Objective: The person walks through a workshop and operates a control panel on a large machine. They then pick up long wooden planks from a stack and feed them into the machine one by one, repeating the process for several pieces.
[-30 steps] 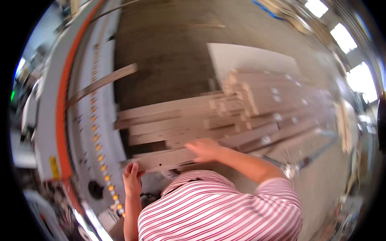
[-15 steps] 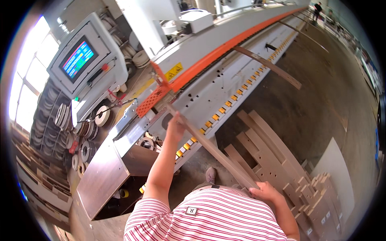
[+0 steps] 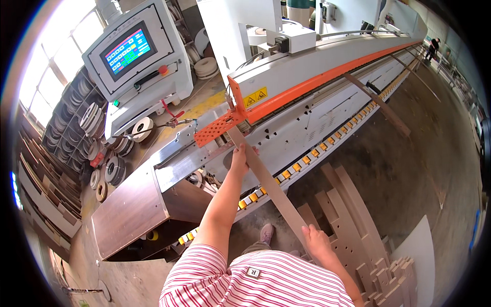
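Note:
A long, narrow grey-brown board (image 3: 273,192) slants from my body up to the infeed end of an edge-banding machine (image 3: 327,69). Its far end lies beside the perforated orange guard (image 3: 220,129), at the machine's bed. My left hand (image 3: 240,158) is closed round the board near that end, its fingers partly hidden. Towards the near end, my right hand (image 3: 317,241) grips the board with bent fingers. The board's broad face is turned up towards me.
A control panel with a lit screen (image 3: 128,51) stands at left, near rolls of edge banding (image 3: 115,169). Yellow rollers (image 3: 296,167) line the machine's front. Stacked drilled boards (image 3: 348,215) lie at right. Another board (image 3: 381,105) juts from the machine. A person (image 3: 433,47) stands far off.
The board has turned from showing its narrow edge to showing its broad face. My right hand has shifted from the near end to further up the board. The view has swung left.

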The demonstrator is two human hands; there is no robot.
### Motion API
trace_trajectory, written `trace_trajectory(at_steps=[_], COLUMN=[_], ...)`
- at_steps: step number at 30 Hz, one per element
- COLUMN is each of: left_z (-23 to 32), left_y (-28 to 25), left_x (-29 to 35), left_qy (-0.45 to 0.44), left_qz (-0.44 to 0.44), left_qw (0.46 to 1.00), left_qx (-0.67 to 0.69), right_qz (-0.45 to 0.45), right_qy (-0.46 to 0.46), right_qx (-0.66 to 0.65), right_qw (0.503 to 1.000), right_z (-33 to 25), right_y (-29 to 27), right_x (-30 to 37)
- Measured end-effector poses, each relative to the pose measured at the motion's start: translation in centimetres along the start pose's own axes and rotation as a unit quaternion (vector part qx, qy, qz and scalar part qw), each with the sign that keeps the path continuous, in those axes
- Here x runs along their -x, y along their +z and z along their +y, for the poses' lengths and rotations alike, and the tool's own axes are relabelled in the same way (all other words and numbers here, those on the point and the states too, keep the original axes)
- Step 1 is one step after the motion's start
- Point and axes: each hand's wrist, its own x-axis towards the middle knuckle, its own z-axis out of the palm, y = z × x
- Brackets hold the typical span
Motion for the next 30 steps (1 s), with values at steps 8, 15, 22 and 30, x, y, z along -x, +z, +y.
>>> trace_trajectory(at_steps=[8, 15, 22, 30], left_z=[0.5, 0.9, 0.9, -0.8], left_y=[0.0, 1.8, 2.4, 4.8], left_x=[-1.0, -0.1, -0.9, -3.2], left_qy=[-0.003, 0.016, 0.014, 0.013], left_qz=[0.029, 0.071, 0.102, 0.082], left_qw=[0.998, 0.997, 0.994, 0.996], left_qx=[0.047, -0.019, -0.039, -0.031], right_qz=[-0.007, -0.031, -0.044, -0.024], right_qy=[-0.017, -0.009, -0.009, -0.007], right_qx=[0.011, 0.004, -0.008, 0.005], right_qw=[1.000, 0.999, 0.999, 1.000], right_z=[-1.4, -1.1, -0.6, 1.5], right_y=[-1.0, -1.9, -1.8, -4.0], right_x=[-2.1, -2.9, -3.6, -5.4])
